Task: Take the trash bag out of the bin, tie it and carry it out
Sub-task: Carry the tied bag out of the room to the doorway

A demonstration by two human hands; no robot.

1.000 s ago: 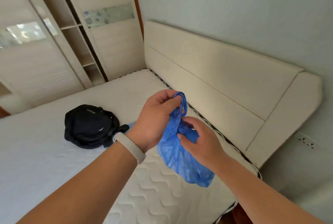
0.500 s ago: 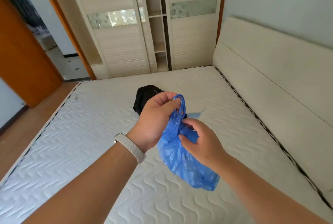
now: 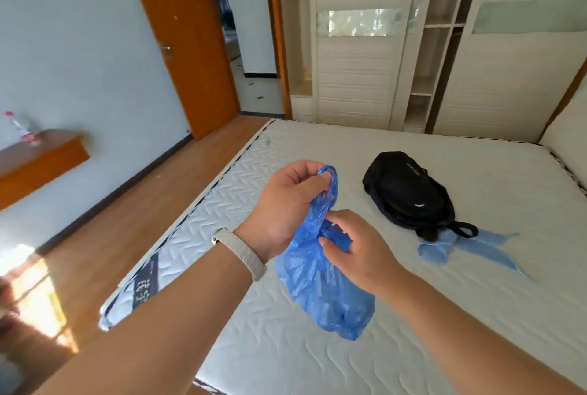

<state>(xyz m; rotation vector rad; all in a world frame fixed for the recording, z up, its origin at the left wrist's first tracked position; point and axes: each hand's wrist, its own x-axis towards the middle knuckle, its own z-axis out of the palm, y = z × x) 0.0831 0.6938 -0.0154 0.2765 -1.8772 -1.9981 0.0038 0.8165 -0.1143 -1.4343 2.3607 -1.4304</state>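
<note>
A small blue plastic trash bag hangs in front of me above the mattress. My left hand pinches the bag's top loop between thumb and fingers, holding it up. Just below, my right hand grips the bunched neck of the bag. The bag's lower part bulges and dangles free under both hands. No bin is in view.
A bare white quilted mattress fills the lower right. On it lie a black backpack and a pale blue ribbon-like piece. An open orange door and doorway stand at the back left, beside a white wardrobe. Wooden floor runs along the bed's left side.
My view has swung left, from the headboard toward the door and wardrobe. Both hands keep the same grip on the blue bag.
</note>
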